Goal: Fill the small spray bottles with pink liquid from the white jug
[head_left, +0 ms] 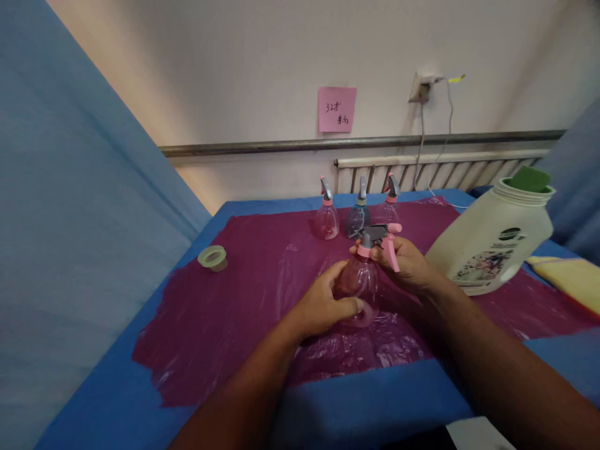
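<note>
Hidden: lower part of spray bottle (360, 281) sits behind L thumb and fingers; neck covered by R fingers, so the join of head to bottle can't be seen
Hard to read: writing on pink note (337, 109) on wall, too small and blurry; label on white jug (492, 244) also unclear
Cut off: yellow item (572, 281) runs out of frame at R edge; both forearms cut by bottom edge
Held bottle: clear, pink-tinted, round belly, upright on maroon plastic sheet (234, 300), approx centre of table, just in front of the person; can't tell if any liquid is inside
Spray head (382, 240): grey top w/ pink trigger and pink collar, on top of held bottle, trigger pointing down-right
Left hand (323, 306): wrapped round bottle's belly from the left, fingers curled tight on it, thumb across the front
Right hand (412, 265): closed round neck and spray head from the right, trigger poking out past the fingers
Back row: 3 more spray bottles (327, 219) side by side at far edge of sheet, heads on, well behind the held one; contents can't be told
Jug: big, opaque, to the R of R hand, on sheet; mouth open w/ green piece (529, 179) sitting in it; contents not visible
Green ring cap (213, 257): alone on sheet's L edge, well apart from hands
Table: blue cloth (375, 406) under sheet
</note>
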Demonstrator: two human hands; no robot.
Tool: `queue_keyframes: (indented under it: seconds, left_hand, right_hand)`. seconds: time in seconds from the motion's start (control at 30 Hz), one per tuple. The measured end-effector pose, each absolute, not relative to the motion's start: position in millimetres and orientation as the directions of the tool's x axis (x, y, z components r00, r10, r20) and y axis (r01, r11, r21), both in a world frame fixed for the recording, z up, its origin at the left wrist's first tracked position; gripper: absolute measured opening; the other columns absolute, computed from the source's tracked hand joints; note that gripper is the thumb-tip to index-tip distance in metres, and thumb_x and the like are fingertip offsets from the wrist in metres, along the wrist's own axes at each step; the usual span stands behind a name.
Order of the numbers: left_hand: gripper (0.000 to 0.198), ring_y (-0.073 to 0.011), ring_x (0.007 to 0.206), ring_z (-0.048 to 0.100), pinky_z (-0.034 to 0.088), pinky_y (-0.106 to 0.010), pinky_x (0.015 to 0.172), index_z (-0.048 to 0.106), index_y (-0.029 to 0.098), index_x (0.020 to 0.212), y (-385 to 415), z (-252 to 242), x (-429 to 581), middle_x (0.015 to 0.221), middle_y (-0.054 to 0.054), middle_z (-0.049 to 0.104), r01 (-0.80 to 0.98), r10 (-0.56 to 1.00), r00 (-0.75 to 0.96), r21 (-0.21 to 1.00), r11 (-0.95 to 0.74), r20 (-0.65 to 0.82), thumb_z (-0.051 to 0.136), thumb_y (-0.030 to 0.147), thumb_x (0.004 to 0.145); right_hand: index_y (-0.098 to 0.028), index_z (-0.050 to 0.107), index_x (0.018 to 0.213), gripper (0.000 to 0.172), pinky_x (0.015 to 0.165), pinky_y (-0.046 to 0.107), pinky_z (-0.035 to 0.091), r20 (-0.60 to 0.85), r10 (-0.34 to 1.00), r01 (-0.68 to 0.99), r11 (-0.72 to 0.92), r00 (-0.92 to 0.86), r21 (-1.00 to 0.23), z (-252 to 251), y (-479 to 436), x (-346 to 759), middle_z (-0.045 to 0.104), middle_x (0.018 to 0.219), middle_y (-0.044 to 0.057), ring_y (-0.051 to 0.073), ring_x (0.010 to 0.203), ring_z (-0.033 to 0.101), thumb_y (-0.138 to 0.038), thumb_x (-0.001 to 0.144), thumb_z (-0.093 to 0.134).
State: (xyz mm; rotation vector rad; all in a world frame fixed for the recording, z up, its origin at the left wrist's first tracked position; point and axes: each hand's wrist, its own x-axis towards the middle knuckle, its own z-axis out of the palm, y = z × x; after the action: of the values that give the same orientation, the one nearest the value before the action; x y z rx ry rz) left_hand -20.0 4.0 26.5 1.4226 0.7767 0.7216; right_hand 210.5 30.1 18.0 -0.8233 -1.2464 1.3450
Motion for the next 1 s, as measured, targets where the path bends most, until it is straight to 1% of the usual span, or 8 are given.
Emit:
queue_keyframes:
  seconds: [0.13,0.23,0.33,0.43,0.7,0.8,0.9,1.0]
  left_hand:
    - [0.095,-0.0391,0.146,0.066,0.051,-0.059,0.127,0.051,0.024,0.167,1,19,-16,0.163,-0.016,0.064,0.214,0.893,0.445,0.96,-0.182,0.07,0.087,0.027,0.079]
    - [0.114,-0.041,0.161,0.051,0.042,-0.063,0.135,0.032,0.033,0.181,0,13,-17,0.177,-0.014,0.048,0.338,0.887,0.421,0.875,-0.346,0.189,0.089,0.029,0.083]
    - [0.12,-0.0386,0.152,0.059,0.047,-0.064,0.131,0.019,0.04,0.185,1,5,-18,0.167,-0.013,0.054,0.406,0.858,0.459,0.804,-0.435,0.232,0.087,0.029,0.087]
    - [0.119,-0.0354,0.14,0.065,0.053,-0.061,0.125,0.018,0.043,0.185,3,0,-19,0.153,-0.011,0.059,0.411,0.842,0.482,0.786,-0.462,0.243,0.085,0.027,0.088]
    - [0.115,-0.0382,0.144,0.064,0.054,-0.062,0.124,0.019,0.04,0.186,3,8,-19,0.165,-0.015,0.055,0.417,0.861,0.473,0.815,-0.404,0.185,0.082,0.027,0.091]
    - [0.113,-0.0392,0.148,0.063,0.051,-0.064,0.127,0.02,0.038,0.186,4,9,-19,0.17,-0.016,0.052,0.404,0.873,0.457,0.834,-0.376,0.173,0.082,0.028,0.092]
    - [0.112,-0.0395,0.151,0.061,0.048,-0.064,0.13,0.021,0.038,0.186,4,9,-20,0.174,-0.017,0.05,0.395,0.872,0.458,0.84,-0.372,0.171,0.081,0.027,0.092]
    - [0.113,-0.0396,0.152,0.06,0.049,-0.064,0.13,0.02,0.04,0.186,3,10,-20,0.176,-0.015,0.049,0.395,0.874,0.454,0.839,-0.373,0.175,0.082,0.025,0.091]
  right_hand:
    - [-0.023,0.082,0.097,0.049,0.087,0.037,0.063,0.099,0.986,-0.283,0.057,-0.136,-0.957,16,32,203,0.083,0.094,0.005,0.022,0.087,0.077,-0.05,0.068,0.111]
    - [-0.024,0.077,0.094,0.052,0.08,0.031,0.061,0.121,0.989,-0.32,0.088,-0.087,-0.943,15,31,195,0.08,0.089,0.001,0.018,0.082,0.072,-0.042,0.063,0.114]
    - [-0.024,0.068,0.09,0.057,0.071,0.031,0.058,0.093,0.99,-0.353,0.05,-0.106,-0.934,12,29,186,0.075,0.084,-0.002,0.016,0.073,0.067,-0.039,0.06,0.115]
    - [-0.025,0.062,0.089,0.06,0.066,0.031,0.055,0.082,0.989,-0.387,0.028,-0.123,-0.922,10,27,178,0.069,0.081,-0.004,0.015,0.069,0.062,-0.038,0.06,0.114]
    - [-0.023,0.071,0.107,0.067,0.081,0.035,0.061,0.096,0.991,-0.357,0.056,-0.095,-0.933,12,29,175,0.078,0.096,0.002,0.02,0.083,0.071,-0.041,0.059,0.115]
    - [-0.027,0.074,0.125,0.075,0.096,0.037,0.062,0.132,0.988,-0.396,0.092,-0.075,-0.913,10,29,178,0.081,0.116,0.004,0.023,0.102,0.076,-0.038,0.062,0.114]
    - [-0.034,0.072,0.143,0.081,0.112,0.04,0.058,0.209,0.974,-0.447,0.15,-0.086,-0.882,8,26,181,0.079,0.137,0.004,0.025,0.123,0.075,-0.037,0.071,0.11]
    - [-0.033,0.076,0.141,0.068,0.11,0.043,0.06,0.254,0.96,-0.415,0.185,-0.118,-0.891,9,23,182,0.081,0.136,0.006,0.028,0.123,0.076,-0.044,0.08,0.104]
